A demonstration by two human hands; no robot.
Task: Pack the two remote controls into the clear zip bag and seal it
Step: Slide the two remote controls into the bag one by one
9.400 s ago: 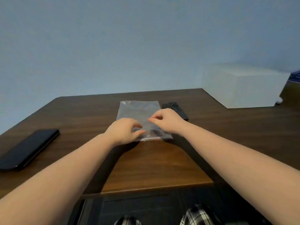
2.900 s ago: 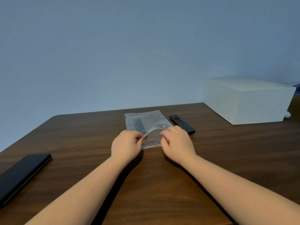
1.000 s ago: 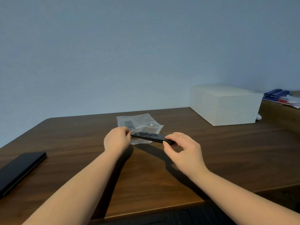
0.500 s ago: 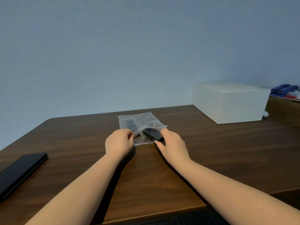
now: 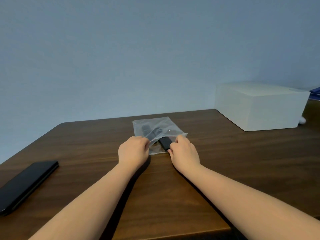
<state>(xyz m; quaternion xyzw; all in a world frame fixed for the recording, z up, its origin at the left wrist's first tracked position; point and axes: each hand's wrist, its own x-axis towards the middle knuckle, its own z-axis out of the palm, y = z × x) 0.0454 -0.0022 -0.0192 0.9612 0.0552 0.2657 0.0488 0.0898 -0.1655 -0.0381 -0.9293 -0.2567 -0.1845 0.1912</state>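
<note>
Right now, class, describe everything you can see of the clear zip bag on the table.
The clear zip bag is thin, crinkled, see-through plastic, lying flat on the dark wooden table. Its near mouth is open: the left hand lifts one edge while the right hand pushes a black remote in, part still outside. A second dark remote shows through the plastic further in.

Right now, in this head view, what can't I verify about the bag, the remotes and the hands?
- Zip strip of the clear zip bag: covered by both hands.
- Left hand and right hand fingertips: curled under, grip unseen.
- Second remote: near end behind right fingers.
- First remote: buttons blurred by plastic.
- Black device: cut off by left edge.
</note>
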